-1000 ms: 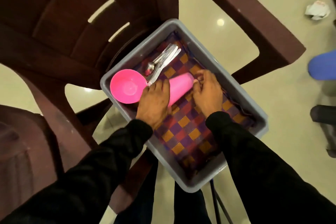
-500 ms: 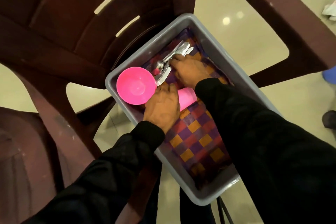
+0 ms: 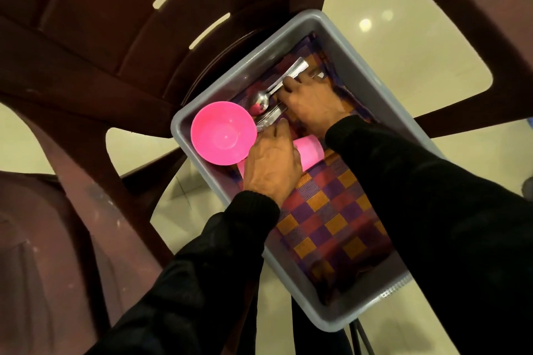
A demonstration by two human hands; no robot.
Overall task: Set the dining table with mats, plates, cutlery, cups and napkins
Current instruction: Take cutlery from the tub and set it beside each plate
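A grey plastic tub (image 3: 340,37) rests on a dark brown chair. Inside it lies a checked purple, orange and red cloth (image 3: 326,210). A pink bowl (image 3: 223,133) sits at the tub's near-left corner. A pink cup (image 3: 310,150) lies on its side beside the bowl. My left hand (image 3: 272,164) lies over the cup with its fingers curled round it. A bundle of steel cutlery (image 3: 277,95), with a spoon bowl showing, lies at the tub's far end. My right hand (image 3: 310,101) rests on the cutlery, fingertips on the handles; its grasp is hidden.
The brown plastic chair (image 3: 115,46) fills the left and top of the view, with slots in its back. Its armrest (image 3: 467,17) crosses the upper right. Beige floor tiles (image 3: 389,46) show through the gaps. Another dark brown seat (image 3: 34,253) is at the lower left.
My right hand left the cup's end and reached to the cutlery at the tub's far end, where it now lies. My left hand stayed on the pink cup.
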